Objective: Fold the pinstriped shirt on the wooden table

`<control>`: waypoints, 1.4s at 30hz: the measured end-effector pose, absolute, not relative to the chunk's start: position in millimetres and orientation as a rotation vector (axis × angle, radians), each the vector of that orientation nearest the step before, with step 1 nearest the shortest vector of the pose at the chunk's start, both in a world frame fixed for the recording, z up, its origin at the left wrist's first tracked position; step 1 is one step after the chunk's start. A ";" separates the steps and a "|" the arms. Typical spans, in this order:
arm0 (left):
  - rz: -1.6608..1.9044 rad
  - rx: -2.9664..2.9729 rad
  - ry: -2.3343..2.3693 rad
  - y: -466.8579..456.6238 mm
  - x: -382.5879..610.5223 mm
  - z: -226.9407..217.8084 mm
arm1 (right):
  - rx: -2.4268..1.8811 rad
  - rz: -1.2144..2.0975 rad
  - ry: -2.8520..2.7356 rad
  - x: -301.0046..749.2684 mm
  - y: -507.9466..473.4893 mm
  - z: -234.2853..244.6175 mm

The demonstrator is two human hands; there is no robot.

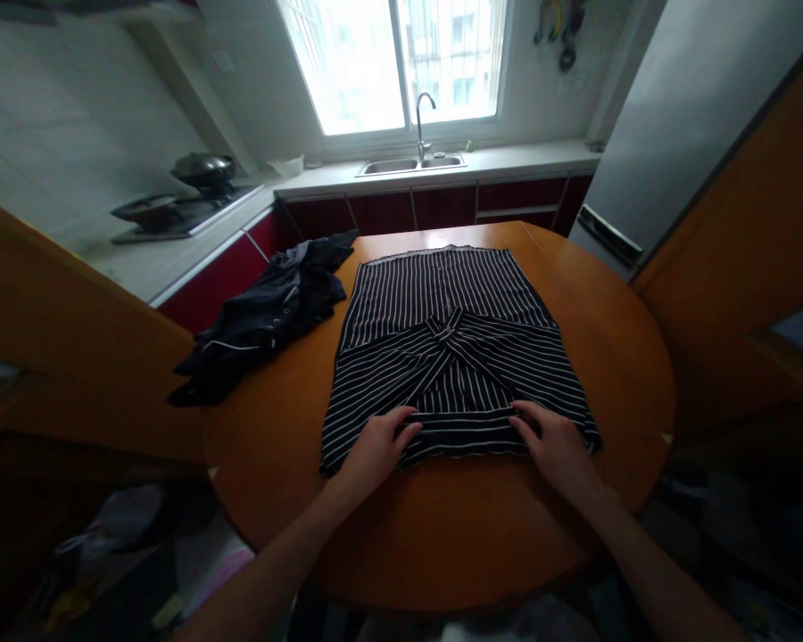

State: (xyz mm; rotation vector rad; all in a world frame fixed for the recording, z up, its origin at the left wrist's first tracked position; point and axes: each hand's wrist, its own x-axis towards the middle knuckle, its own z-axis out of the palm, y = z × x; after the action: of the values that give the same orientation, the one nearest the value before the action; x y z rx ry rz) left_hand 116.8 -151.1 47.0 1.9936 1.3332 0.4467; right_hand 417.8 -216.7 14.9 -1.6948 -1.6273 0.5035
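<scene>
A black garment with white stripes (455, 285) lies spread on the round wooden table (442, 544). Its front has a knotted twist in the middle, with an opening below it. The near edge forms a straight folded band. My left hand (379, 446) grips this band left of centre, index finger along its upper edge and thumb lower down. Toward the band's right end, my right hand (554, 446) holds it in the same manner. Parts of the cloth under both hands are hidden.
A heap of dark clothing (268, 312) hangs over the table's left edge. Beyond stand a counter with a sink (411, 166) and tap (420, 125), and a stove with a lidded pan (204, 169). A fridge (689, 116) rises at right.
</scene>
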 end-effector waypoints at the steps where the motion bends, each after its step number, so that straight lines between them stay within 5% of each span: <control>1: 0.437 2.010 1.352 -149.1 117.1 48.4 | -1.691 0.496 -1.631 418.7 -214.8 16.8; 17: 0.767 2.094 1.458 -120.8 86.2 52.6 | -1.707 0.160 -1.773 430.2 -199.5 16.5; 28: 0.579 2.119 1.458 -193.4 28.6 38.4 | -1.814 -0.017 -1.666 499.8 -280.4 -19.3; 42: 0.693 2.276 1.642 -189.0 37.9 23.6 | -2.007 -0.151 -1.536 481.4 -262.4 -10.1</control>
State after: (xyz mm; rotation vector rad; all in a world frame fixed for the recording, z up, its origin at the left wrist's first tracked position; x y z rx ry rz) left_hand 37.9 -189.0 23.6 2.2759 1.6421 0.6931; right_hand 481.4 -262.4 -10.1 -2.0066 -1.5356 -0.1508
